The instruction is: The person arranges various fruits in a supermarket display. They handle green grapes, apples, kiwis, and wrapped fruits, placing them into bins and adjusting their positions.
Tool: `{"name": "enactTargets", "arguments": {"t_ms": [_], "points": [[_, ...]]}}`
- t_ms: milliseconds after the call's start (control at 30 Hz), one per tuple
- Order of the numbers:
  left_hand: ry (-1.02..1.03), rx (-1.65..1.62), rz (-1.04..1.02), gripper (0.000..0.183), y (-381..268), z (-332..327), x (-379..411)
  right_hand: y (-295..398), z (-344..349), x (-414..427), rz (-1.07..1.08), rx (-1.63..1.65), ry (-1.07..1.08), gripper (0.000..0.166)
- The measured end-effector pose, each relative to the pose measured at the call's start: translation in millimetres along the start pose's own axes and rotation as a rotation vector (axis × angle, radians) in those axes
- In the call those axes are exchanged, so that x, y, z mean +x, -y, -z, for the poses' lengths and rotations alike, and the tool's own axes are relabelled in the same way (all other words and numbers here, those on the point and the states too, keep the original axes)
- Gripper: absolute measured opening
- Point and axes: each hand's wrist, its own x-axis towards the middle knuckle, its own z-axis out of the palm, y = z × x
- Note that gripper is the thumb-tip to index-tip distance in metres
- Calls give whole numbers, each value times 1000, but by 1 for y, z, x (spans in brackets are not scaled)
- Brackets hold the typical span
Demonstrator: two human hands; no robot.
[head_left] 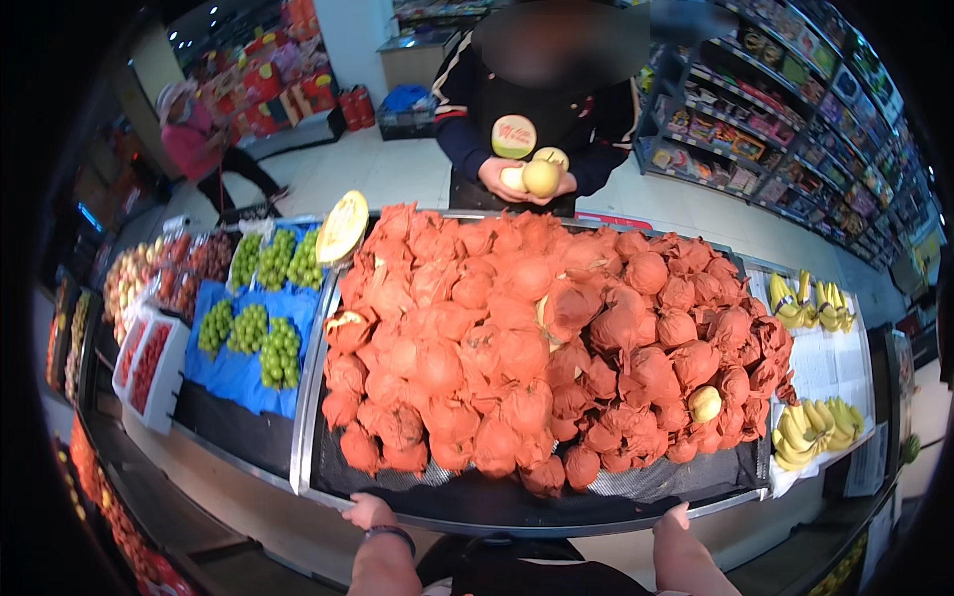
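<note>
My left hand (371, 512) grips the metal front rail (455, 523) of the produce stand near its left end, a dark band on the wrist. Farther right, my right hand (673, 515) holds the same rail, its fingers partly hidden. Between and beyond my hands, round fruits wrapped in red-orange paper (440, 365) are heaped on black mesh matting (656, 477). One bare yellow fruit (704, 404) lies among the wrapped ones at the right. A cut yellow melon half (343, 227) stands at the heap's back left corner.
Across the stand, a person holds several pale yellow fruits (542, 178) in both hands. Green grapes (279, 354) lie on blue sheeting (205, 361) at left, beside a white box of red fruit (149, 365). Bananas (809, 428) lie at right. Another person in pink (194, 145) stands farther back.
</note>
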Motion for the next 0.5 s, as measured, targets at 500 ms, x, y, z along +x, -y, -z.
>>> {"name": "enactTargets", "arguments": {"t_ms": [500], "points": [[76, 53, -7, 58, -16, 26, -15, 5, 1, -18, -38, 40, -6, 77]]}}
